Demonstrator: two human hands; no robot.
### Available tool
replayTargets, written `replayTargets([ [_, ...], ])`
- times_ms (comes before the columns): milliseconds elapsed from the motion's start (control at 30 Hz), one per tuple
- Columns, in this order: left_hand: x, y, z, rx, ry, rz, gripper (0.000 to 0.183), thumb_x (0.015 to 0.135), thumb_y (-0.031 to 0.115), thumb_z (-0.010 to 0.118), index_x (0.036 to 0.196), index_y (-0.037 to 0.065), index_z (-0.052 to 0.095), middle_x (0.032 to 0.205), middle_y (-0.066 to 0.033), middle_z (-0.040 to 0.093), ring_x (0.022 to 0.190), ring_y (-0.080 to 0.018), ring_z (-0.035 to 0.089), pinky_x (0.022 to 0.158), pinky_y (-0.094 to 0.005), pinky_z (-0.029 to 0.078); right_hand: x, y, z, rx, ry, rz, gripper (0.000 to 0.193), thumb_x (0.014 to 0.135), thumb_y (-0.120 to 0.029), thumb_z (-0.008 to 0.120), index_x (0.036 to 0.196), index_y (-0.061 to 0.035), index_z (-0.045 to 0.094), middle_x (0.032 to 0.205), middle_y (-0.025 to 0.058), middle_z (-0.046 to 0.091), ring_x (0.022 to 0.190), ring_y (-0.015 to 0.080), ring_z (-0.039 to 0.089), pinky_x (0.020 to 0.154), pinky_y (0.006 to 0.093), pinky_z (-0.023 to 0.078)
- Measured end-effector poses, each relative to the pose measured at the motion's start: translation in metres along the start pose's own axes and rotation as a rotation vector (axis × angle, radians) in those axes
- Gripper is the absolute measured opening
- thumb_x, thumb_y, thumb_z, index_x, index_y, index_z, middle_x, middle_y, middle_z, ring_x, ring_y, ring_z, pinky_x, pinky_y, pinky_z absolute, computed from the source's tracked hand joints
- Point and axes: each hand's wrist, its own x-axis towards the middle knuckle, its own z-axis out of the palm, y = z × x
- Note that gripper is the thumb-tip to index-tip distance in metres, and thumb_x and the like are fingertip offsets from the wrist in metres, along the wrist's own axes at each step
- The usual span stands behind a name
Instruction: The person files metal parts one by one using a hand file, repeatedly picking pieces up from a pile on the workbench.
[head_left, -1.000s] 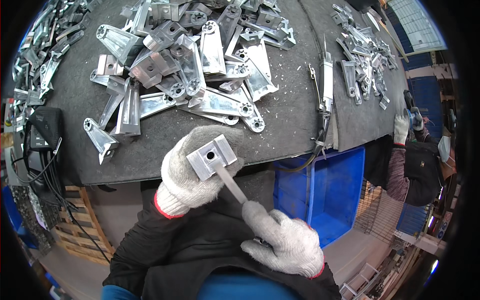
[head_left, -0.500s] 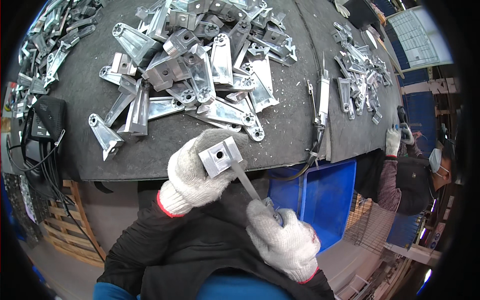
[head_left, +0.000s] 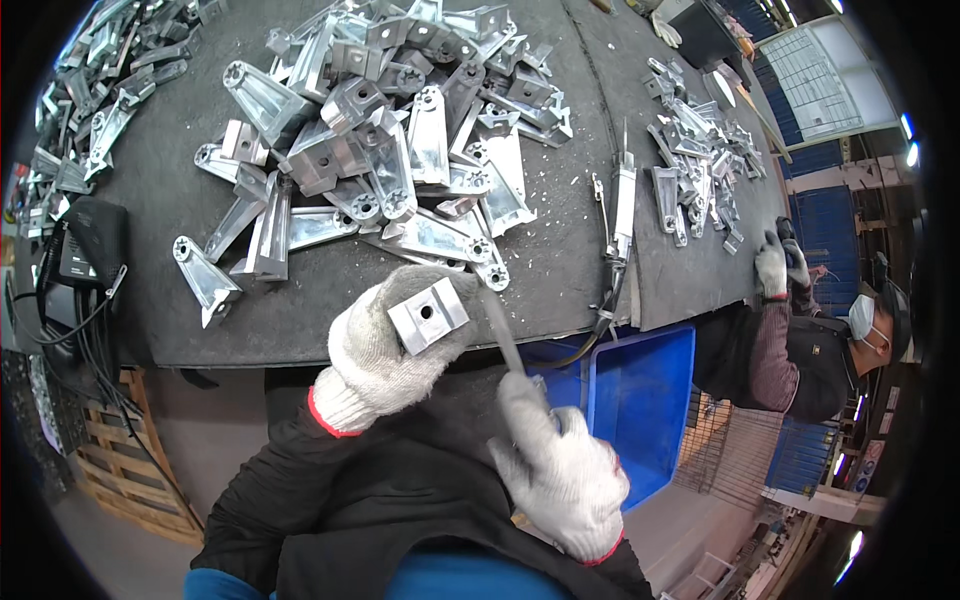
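Crowding the bench (head_left: 560, 250): metal brackets (head_left: 400, 150), perhaps castings.

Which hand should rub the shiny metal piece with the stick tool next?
Probably the right hand: it grips the file, whose tip lies against the metal bracket. The left hand is full, holding that bracket by the table edge.

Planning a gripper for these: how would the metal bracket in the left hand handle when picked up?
The metal bracket looks rigid cast metal, probably heavy for its size. Its flat faces suggest no rolling. The left hand grips it gloved, so edges may be sharp.
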Motion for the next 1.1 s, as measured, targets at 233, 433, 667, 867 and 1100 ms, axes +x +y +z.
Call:
replayTargets([
  [233, 0.003, 0.037, 0.008, -0.069, -0.041, -0.193, 0.039, 0.081, 0.004, 0.078, 0.117, 0.003, 0.062, 0.108, -0.0074, 0.07, 0.098, -0.0136, 0.067, 0.086, -0.0292, 0.055, 0.024, 0.043, 0.008, 0.563, -0.018, -0.033, 0.092, 0.083, -0.034, 0.075, 0.158, -0.0227, 0.023, 0.097, 0.0247, 0.058, 0.083, 0.0423, 0.065, 0.074, 0.0484, 0.054],
  [433, 0.083, 0.106, 0.1, 0.404, -0.459, -0.268, 0.071, 0.084, 0.02, 0.071, 0.145, 0.0, 0.039, 0.111, -0.0129, 0.068, 0.102, -0.0226, 0.067, 0.09, -0.032, 0.052, 0.046, 0.065, 0.048, 0.61, -0.062, -0.006, 0.09, 0.084, -0.038, 0.071, 0.155, -0.0123, 0.022, 0.108, 0.031, 0.058, 0.093, 0.0475, 0.063, 0.082, 0.0517, 0.052],
  [667, 0.178, 0.101, 0.225, 0.303, -0.295, -0.048, 0.069, 0.083, 0.036, 0.063, 0.142, 0.006, 0.044, 0.095, -0.0133, 0.069, 0.076, -0.0199, 0.066, 0.073, -0.033, 0.053, 0.033, 0.06, 0.041, 0.637, 0.113, -0.144, 0.086, 0.084, -0.024, 0.071, 0.157, -0.0165, 0.026, 0.099, 0.0214, 0.06, 0.083, 0.0377, 0.066, 0.074, 0.0454, 0.053],
  [867, 0.198, 0.142, 0.187, 0.795, -0.23, 0.237, 0.066, 0.082, 0.029, 0.065, 0.142, 0.01, 0.047, 0.129, -0.0214, 0.059, 0.115, -0.0313, 0.06, 0.098, -0.04, 0.048, 0.036, 0.068, 0.015, 0.64, -0.025, -0.087, 0.084, 0.085, -0.029, 0.068, 0.156, -0.024, 0.025, 0.105, 0.0253, 0.059, 0.09, 0.0448, 0.065, 0.077, 0.0524, 0.052],
  [1100, 0.257, 0.131, 0.028, 1.625, 0.093, -0.067, 0.038, 0.086, 0.024, 0.061, 0.124, 0.019, 0.065, 0.119, -0.0144, 0.067, 0.106, -0.0349, 0.065, 0.091, -0.0432, 0.053, 0.029, 0.056, 0.002, 0.586, -0.078, -0.056, 0.084, 0.084, -0.031, 0.068, 0.156, -0.0215, 0.026, 0.11, 0.025, 0.06, 0.094, 0.0434, 0.065, 0.081, 0.0511, 0.052],
])
